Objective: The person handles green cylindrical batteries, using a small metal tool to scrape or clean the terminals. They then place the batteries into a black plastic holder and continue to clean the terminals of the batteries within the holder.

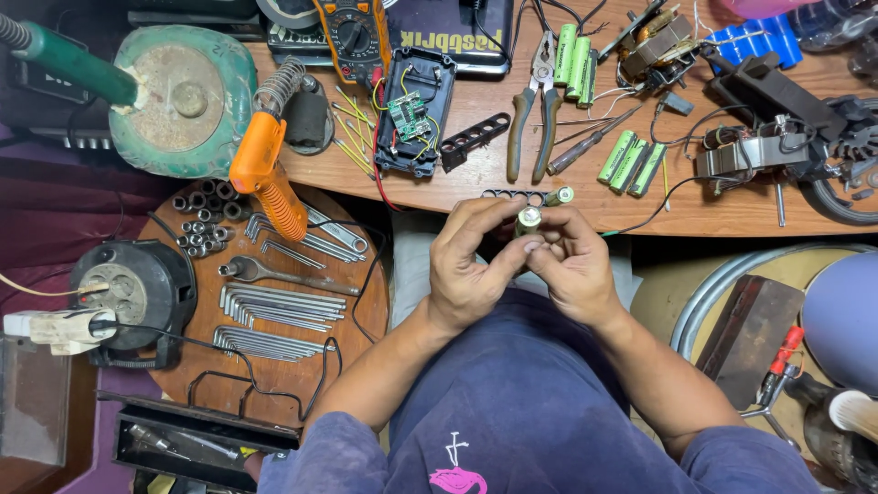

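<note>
Both hands meet at the desk edge. Left hand [471,270] and right hand [572,261] pinch one green cylindrical battery cell [529,220] between fingertips, long axis roughly upright, metal end toward camera. Black plastic cell holder strip [514,195] lies just beyond, with equal reach from either hand.

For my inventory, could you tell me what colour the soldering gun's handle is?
Orange; the soldering gun shows in the head view.
</note>
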